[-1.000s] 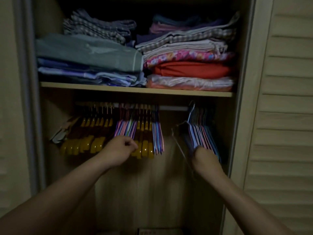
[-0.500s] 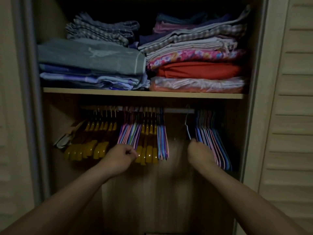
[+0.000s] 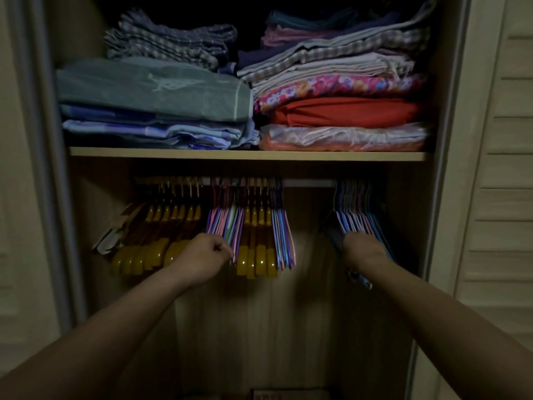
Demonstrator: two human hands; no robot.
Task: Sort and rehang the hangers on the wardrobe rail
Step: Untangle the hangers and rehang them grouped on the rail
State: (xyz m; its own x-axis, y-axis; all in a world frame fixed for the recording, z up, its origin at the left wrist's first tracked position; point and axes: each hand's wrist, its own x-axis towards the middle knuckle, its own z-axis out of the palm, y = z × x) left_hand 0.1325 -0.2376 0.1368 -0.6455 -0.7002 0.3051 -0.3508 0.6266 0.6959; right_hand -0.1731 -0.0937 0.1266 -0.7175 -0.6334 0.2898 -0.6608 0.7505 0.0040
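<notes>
Since the last frame my right hand (image 3: 364, 249) has dropped lower, fingers closed on the right-end thin hangers (image 3: 356, 217), while my left hand (image 3: 206, 254) pinches the pink-and-blue bunch (image 3: 223, 226) hanging straight down from the rail (image 3: 310, 182).

Two bare forearms, no sleeves

The left arm (image 3: 95, 339) enters from seven o'clock and the right arm (image 3: 450, 321) from five o'clock, both uncovered to the frame's edge. No sleeve, cuff, watch or bracelet shows at either wrist. The left hand (image 3: 205, 256) and right hand (image 3: 364, 249) wear no gloves; in the dim light, rings cannot be told.
</notes>
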